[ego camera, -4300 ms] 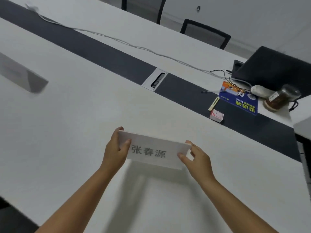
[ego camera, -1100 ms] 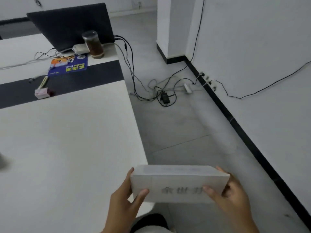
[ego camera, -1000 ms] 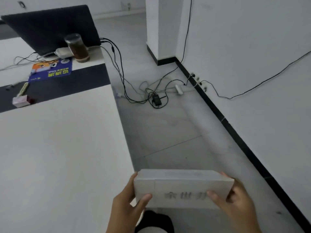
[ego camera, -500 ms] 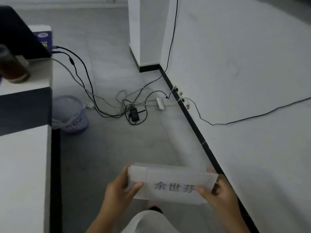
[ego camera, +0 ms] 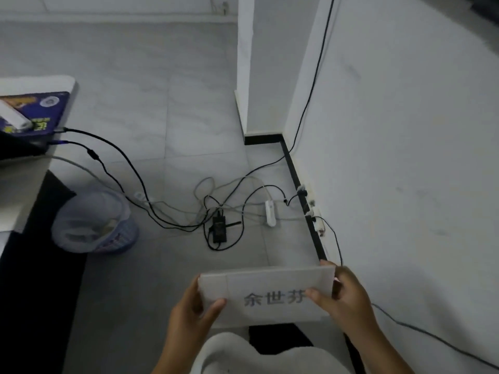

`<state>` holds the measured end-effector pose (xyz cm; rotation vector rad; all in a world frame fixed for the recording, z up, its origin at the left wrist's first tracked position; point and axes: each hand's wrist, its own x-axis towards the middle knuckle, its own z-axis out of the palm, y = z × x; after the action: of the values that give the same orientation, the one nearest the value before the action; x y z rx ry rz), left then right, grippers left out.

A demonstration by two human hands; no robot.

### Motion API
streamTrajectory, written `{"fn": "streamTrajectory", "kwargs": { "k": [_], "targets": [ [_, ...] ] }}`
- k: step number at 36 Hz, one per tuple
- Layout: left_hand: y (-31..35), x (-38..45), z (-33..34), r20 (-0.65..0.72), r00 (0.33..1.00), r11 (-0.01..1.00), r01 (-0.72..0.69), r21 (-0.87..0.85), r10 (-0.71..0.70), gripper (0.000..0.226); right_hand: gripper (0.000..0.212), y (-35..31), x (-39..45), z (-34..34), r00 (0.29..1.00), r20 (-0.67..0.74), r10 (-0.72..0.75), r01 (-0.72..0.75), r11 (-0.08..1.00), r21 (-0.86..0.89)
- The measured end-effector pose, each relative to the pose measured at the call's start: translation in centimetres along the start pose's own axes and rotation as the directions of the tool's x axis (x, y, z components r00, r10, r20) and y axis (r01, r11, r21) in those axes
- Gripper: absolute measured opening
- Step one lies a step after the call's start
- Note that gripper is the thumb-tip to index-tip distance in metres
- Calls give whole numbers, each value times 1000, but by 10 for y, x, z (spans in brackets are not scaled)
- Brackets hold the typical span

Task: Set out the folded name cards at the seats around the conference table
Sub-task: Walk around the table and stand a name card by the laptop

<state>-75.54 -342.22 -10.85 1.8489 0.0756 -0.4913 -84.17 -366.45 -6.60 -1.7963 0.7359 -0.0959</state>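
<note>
White card stock fills the space between the two hands: the folded name card (ego camera: 266, 295) is held at both ends, well clear of any surface, its printed characters facing the camera. The left hand (ego camera: 189, 317) pinches its left end with the thumb across the front face, and the right hand (ego camera: 348, 298) grips the right end the same way, thumb on the front just beside the last character.

Half a second ago the table's pale top ran along the far left of the hands; now only the end of the conference table (ego camera: 16, 190) remains in view, up and to the left of the left hand, and the card hangs over open floor. The view has swung away from the seats along that side, while the two-handed hold on the card is unchanged. I judge this to be a carry round the end of the table toward another seat, so this card is not yet set out.

Beyond the hands lies grey tiled floor (ego camera: 151, 85). Ahead of them a tangle of cables (ego camera: 172, 211) runs to a white power strip (ego camera: 270, 213) and a black adapter (ego camera: 219, 228); those could catch a foot. Ahead and left of the left hand stands a lined waste basket (ego camera: 94, 225) close by the table end. A white wall (ego camera: 405, 144) with dark skirting rises beyond the right hand, and a pillar (ego camera: 259, 63) stands farther ahead.
</note>
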Motion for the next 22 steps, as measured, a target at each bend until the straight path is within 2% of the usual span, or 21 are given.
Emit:
{"fn": "streamTrajectory", "kwargs": {
  "k": [6,11,14,18,22],
  "targets": [
    [64,89,30,-159,987,999,0,-51,-8,49,48,-54,145,-10,977,195,-88,94,995,-19],
    [92,168,38,-284,954,993,74,-94,-98,48,45,-82,257,11,944,311,-112,143,987,-79],
    [106,233,38,-326,937,989,98,-112,-129,52,49,-101,328,28,938,322,-131,170,981,-95],
    [150,332,31,-362,929,992,39,-121,-81,43,49,-143,421,51,937,296,-188,226,969,-101],
    [193,412,21,-364,931,992,-9,-128,-39,46,47,-192,499,65,917,310,-250,284,956,-70]
  ]
}}
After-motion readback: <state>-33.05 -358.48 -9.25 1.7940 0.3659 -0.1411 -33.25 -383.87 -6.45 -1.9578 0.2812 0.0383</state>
